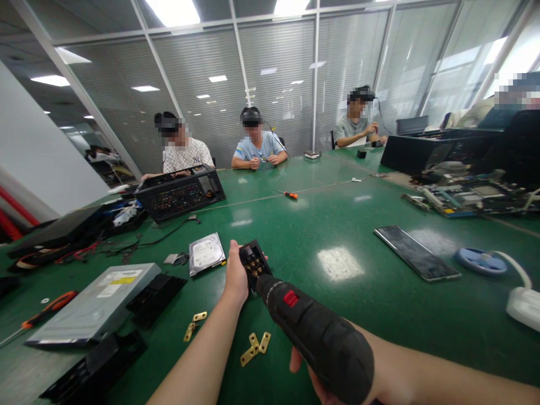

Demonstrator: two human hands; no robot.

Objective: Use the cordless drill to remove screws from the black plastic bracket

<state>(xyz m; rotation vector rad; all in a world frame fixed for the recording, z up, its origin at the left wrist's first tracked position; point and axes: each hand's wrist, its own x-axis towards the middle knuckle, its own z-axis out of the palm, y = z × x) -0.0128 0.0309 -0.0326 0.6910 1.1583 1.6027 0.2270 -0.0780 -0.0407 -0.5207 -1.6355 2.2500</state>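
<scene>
My left hand [237, 274] is closed around a small black plastic housing [254, 254] with brass-coloured parts inside, just above the green table. A black cordless drill [312, 332] with a red switch on top is gripped by my right hand [310, 374], mostly hidden under the drill body. Its chuck end points into the near end of the housing; whether the bit touches a screw is hidden. Flat brass pieces with holes [254, 350] lie below my left forearm's right side, and more brass pieces [194, 326] lie to its left.
Left of my hands are a hard drive [206, 253], a silver optical drive [103, 298], black plastic parts [156, 298] and an orange-black screwdriver [50, 309]. A phone [415, 252] and a blue round object [481, 262] lie right. Several people sit around the table, near computer cases [181, 194].
</scene>
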